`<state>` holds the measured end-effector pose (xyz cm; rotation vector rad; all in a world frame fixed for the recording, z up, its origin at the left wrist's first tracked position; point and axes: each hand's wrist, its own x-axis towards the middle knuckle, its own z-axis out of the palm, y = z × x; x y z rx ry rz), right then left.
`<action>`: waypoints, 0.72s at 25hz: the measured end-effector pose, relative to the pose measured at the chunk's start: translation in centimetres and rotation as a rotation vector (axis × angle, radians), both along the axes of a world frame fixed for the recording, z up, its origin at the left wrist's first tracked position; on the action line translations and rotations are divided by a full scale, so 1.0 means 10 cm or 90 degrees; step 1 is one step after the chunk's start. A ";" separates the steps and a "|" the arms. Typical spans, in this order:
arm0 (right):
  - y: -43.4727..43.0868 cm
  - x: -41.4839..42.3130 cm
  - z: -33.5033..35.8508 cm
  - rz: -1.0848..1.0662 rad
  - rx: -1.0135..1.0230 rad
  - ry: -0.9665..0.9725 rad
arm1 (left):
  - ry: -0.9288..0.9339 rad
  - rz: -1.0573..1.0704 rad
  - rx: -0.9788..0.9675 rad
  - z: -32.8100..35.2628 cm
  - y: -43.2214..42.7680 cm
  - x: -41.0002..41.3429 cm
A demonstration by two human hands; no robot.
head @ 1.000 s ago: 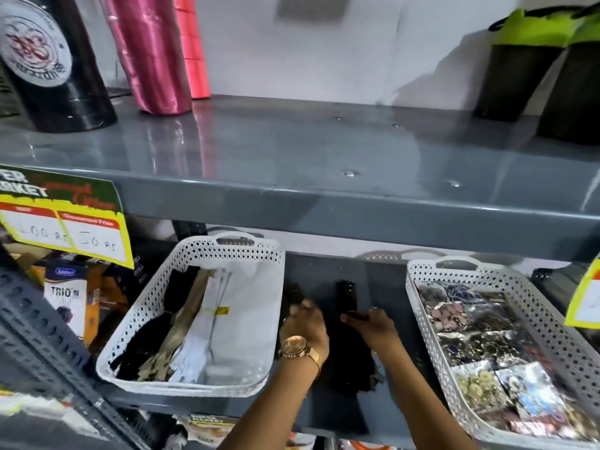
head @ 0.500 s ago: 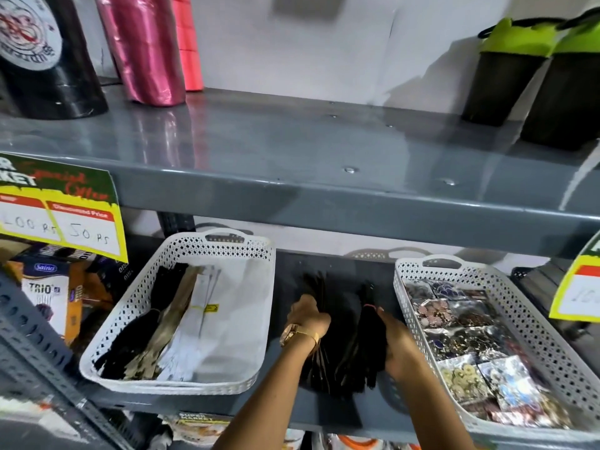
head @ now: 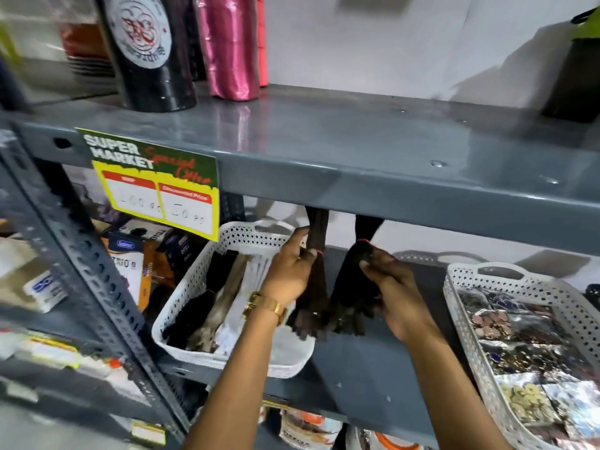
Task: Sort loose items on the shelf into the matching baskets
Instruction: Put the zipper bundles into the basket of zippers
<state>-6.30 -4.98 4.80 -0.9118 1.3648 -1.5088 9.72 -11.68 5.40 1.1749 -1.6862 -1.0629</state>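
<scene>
My left hand [head: 287, 271] grips a dark brown bundle of zippers [head: 313, 287] tied with a red band, held upright above the lower shelf. My right hand [head: 391, 284] grips a second, black bundle of zippers [head: 349, 297], also banded, right beside the first. Both bundles hang between two white perforated baskets. The left basket [head: 233, 360] holds black, beige and white zipper bundles. The right basket [head: 461, 297] holds shiny packets of small ornaments. The tops of both held bundles are hidden behind the upper shelf's front edge.
The grey upper shelf [head: 357, 177] overhangs the hands and carries a black roll [head: 146, 50], pink ribbon rolls [head: 230, 43] and a dark container at far right. A yellow-green price sign [head: 156, 183] hangs from its edge. Boxes [head: 130, 264] stand left of the left basket.
Both hands have lifted the dark bundles off the lower shelf and separated them, one per hand. The camera view has shifted right and closer.
</scene>
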 end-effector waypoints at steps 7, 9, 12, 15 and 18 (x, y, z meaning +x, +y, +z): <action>-0.65 0.91 -0.24 0.114 0.129 0.505 | -0.328 0.046 0.060 -0.38 -0.34 0.59; -0.69 1.04 -0.47 0.146 0.188 0.565 | -0.428 -0.033 0.080 -0.52 -0.37 0.60; -0.64 1.12 -0.71 0.138 0.248 0.536 | -0.514 -0.095 0.123 -0.63 -0.36 0.63; -0.68 1.13 -0.79 0.148 0.299 0.604 | -0.544 -0.106 0.129 -0.65 -0.31 0.62; -0.64 1.18 -0.78 0.172 0.347 0.713 | -0.595 -0.065 0.089 -0.68 -0.24 0.61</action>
